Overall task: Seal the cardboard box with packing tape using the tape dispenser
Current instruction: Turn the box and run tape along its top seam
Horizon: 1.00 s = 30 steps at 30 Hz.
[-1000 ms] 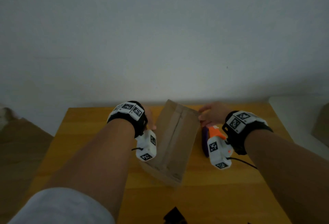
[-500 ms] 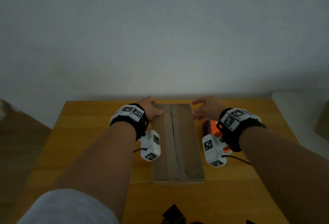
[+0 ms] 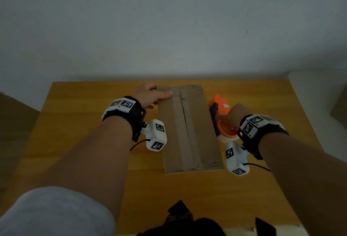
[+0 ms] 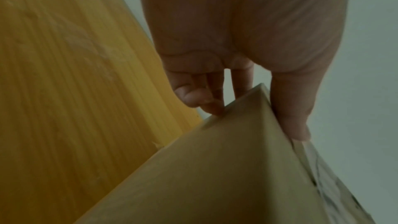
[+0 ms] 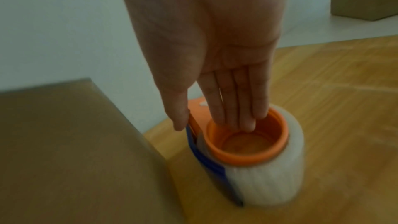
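No readable brand or text anywhere: faint print marks at the far right corner of the cardboard box (image 3: pixel 189 128) top, too small to read, and a small white patch on the tape dispenser (image 3: pixel 220 108), illegible. Black-and-white square marker tags on both wristbands and wrist camera housings.

Left hand (image 3: pixel 149 97): arm stretched forward, hand at the box's far left corner. Thumb lies flat on the top face, fingers (image 4: pixel 206 94) curled down the side wall, so it grips the corner edge.

Right hand (image 5: pixel 215 57): palm down over the dispenser, fingers straight and pressed together, tips dipping into the orange hub of the roll; thumb apart, touching the orange frame edge. Not wrapped round anything.

Box: plain brown corrugated cardboard, long rectangle, flaps folded down and meeting at a centre seam; a paler band runs the length of the seam. It lies mid-table, long axis running from near edge toward far edge, far end close to the table's far edge.

Dispenser: orange plastic body, blue/purple side plate, clear-whitish tape roll (image 5: pixel 269 176) on an orange cylindrical core. Sits on the table (image 3: pixel 75 123) just beside the box's right side, toward the far end.

Table: yellow-orange wood, visible grain, smooth.
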Tool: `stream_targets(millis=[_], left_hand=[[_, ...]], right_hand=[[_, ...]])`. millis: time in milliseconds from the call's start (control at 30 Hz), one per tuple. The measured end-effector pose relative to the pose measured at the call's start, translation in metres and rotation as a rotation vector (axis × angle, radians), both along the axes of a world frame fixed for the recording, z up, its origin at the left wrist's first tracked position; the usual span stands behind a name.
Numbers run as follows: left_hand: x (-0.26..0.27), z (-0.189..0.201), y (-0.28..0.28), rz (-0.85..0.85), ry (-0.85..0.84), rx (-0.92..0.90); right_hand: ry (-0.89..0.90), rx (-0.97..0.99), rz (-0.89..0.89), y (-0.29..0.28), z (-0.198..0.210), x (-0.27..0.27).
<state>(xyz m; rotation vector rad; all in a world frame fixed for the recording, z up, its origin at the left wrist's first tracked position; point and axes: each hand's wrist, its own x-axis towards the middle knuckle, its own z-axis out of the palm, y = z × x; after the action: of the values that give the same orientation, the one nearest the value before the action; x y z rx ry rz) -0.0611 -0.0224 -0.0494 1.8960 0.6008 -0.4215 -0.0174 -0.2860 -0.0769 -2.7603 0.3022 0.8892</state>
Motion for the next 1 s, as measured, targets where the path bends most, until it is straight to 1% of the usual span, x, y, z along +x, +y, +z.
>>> stream_targets(millis=[100, 233, 333, 467, 500, 567, 667, 700, 800, 900, 967, 1000], left_hand=[[0.003, -0.001, -0.001, 0.003, -0.007, 0.002], [0.004, -0.001, -0.001, 0.005, -0.008, -0.004], [0.006, -0.001, 0.0, -0.007, -0.019, 0.01], [0.007, 0.0, -0.001, -0.035, -0.032, 0.043], [0.008, 0.001, 0.0, -0.044, -0.034, 0.052], [0.01, 0.004, -0.001, -0.07, -0.038, 0.081], [0.015, 0.015, -0.002, -0.173, -0.038, 0.166], [0.016, 0.02, -0.002, -0.198, -0.043, 0.197], [0.022, 0.035, -0.005, -0.192, -0.106, 0.284], [0.027, 0.053, -0.012, -0.246, -0.168, 0.36], [0.031, 0.066, -0.017, -0.289, -0.208, 0.401], [0.033, 0.073, -0.02, -0.289, -0.23, 0.406]], right_hand=[[0.014, 0.003, 0.064, 0.006, -0.012, -0.003], [0.063, 0.0, 0.065, 0.01, -0.023, -0.003], [0.146, -0.033, 0.091, 0.012, -0.029, -0.002], [0.15, -0.011, 0.147, 0.017, -0.034, 0.001], [0.124, -0.007, 0.171, 0.015, -0.034, 0.001], [0.086, -0.02, 0.12, 0.011, -0.023, 0.002], [0.088, -0.071, 0.055, 0.0, 0.001, 0.004], [0.065, -0.067, 0.051, -0.004, 0.008, 0.005], [-0.011, -0.056, 0.023, -0.012, 0.036, 0.009], [-0.114, 0.02, 0.05, -0.016, 0.067, 0.018], [-0.169, 0.127, -0.038, -0.014, 0.098, 0.015], [-0.217, 0.195, -0.047, -0.014, 0.112, 0.014]])
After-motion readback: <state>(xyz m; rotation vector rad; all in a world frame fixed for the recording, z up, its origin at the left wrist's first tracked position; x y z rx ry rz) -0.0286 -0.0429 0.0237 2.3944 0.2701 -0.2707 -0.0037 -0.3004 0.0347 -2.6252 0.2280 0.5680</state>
